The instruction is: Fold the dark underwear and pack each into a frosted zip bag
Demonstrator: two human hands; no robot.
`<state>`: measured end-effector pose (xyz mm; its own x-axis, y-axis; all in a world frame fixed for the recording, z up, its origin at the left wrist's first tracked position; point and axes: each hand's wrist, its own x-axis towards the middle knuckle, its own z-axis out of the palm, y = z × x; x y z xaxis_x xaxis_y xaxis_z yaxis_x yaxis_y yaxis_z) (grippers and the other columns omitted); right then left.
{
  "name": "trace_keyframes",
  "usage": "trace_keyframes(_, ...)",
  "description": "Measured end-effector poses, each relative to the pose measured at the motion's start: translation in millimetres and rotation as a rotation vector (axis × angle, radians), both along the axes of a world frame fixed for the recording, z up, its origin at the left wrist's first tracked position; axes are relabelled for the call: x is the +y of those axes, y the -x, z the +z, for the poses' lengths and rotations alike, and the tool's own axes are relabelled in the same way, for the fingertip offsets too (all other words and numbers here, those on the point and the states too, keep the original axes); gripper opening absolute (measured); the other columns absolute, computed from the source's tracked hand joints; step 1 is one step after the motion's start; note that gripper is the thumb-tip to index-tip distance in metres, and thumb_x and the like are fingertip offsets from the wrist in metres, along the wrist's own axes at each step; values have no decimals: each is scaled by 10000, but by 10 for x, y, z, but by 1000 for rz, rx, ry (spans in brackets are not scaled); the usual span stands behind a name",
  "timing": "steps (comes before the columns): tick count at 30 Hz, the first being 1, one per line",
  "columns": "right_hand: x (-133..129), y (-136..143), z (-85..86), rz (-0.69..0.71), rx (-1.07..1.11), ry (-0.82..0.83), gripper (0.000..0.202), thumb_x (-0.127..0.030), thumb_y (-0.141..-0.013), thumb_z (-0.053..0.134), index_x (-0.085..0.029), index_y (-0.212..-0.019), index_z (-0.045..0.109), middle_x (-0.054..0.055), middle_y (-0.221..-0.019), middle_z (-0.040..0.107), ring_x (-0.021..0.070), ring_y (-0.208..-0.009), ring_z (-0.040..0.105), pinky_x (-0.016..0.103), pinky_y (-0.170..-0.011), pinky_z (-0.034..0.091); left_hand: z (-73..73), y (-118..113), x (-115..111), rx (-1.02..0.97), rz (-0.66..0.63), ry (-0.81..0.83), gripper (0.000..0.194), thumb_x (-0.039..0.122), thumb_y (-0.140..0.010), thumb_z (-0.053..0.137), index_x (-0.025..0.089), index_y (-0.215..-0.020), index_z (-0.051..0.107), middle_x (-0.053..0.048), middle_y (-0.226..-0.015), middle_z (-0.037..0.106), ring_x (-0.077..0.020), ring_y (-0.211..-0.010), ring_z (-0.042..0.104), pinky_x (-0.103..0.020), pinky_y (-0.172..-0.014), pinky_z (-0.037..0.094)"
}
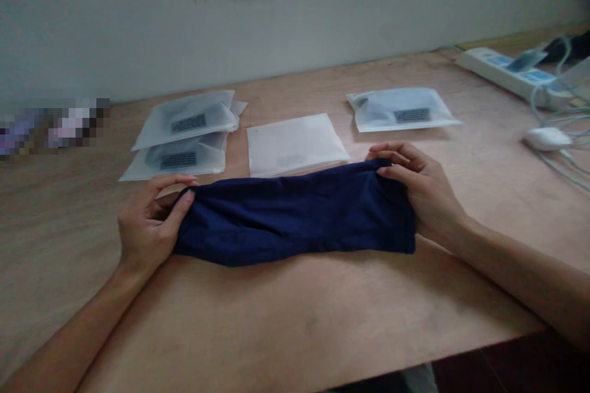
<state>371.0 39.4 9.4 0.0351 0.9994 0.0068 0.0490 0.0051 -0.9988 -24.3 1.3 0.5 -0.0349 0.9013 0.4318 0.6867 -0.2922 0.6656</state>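
A dark blue cloth (pixel 295 215) is stretched sideways just above the wooden table (pixel 295 313). My left hand (pixel 150 221) pinches its upper left corner between thumb and fingers. At the upper right corner, my right hand (pixel 415 187) grips the cloth the same way. Just behind the cloth lies a flat white pouch (pixel 295 141). Two frosted pouches, an upper one (pixel 188 113) and a lower one (pixel 184 156) with dark labels, overlap at the back left. Another filled frosted pouch (pixel 401 109) lies at the back right.
A white power strip (pixel 511 73) with plugs and cables stands at the far right. In front of it is a white adapter (pixel 548 138). Blurred, pixelated items (pixel 69 126) sit at the left edge. A pale wall (pixel 286 18) rises behind the table.
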Motion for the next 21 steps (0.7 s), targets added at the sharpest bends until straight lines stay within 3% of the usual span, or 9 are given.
trace_keyframes(2,15,-6,-22,-7,41,43,241,-252,-783,692,-312,-1016,671,21,-1099,711,236,-868,684,367,-642,572,-31,28,-3,40,18,14,234,354,-954,652,233,-1154,668,16,-1110,714,-160,-891,740,-281,-794,607)
trace_keyframes(5,28,-22,-60,33,33,3,288,-274,-779,736,-312,-1055,663,36,-1183,690,235,-886,692,359,-636,594,-74,61,-1,169,10,18,238,371,-979,597,298,-1197,657,1,-1146,721,-183,-857,744,-308,-800,582)
trace_keyframes(13,52,-36,-184,-31,-348,-221,266,-259,-885,652,-285,-1149,628,68,-1169,659,273,-1051,653,406,-738,600,-16,20,46,437,29,-99,283,389,-975,586,289,-1235,640,-29,-1177,680,-181,-777,655,-349,-820,527)
trace_keyframes(17,-37,16,-87,-23,-775,-512,309,-242,-886,648,-275,-1193,645,109,-1291,611,351,-1234,556,559,-958,528,94,-67,-57,482,-168,-158,499,485,-1004,448,292,-1460,507,-109,-1449,499,-289,-1112,604,-453,-1004,477)
trace_keyframes(19,-116,57,-34,45,-954,-704,355,-213,-887,641,-269,-1238,630,118,-1329,614,372,-1291,521,605,-1048,459,130,-145,-121,577,-289,-176,587,532,-995,433,314,-1539,408,-95,-1581,379,-370,-1345,458,-554,-1148,344)
trace_keyframes(21,-192,100,-12,175,-1097,-839,394,-187,-903,616,-248,-1292,606,130,-1369,617,371,-1348,496,604,-1100,419,129,-230,-166,705,-395,-116,656,544,-977,495,358,-1580,314,-45,-1678,235,-393,-1488,278,-601,-1231,182)
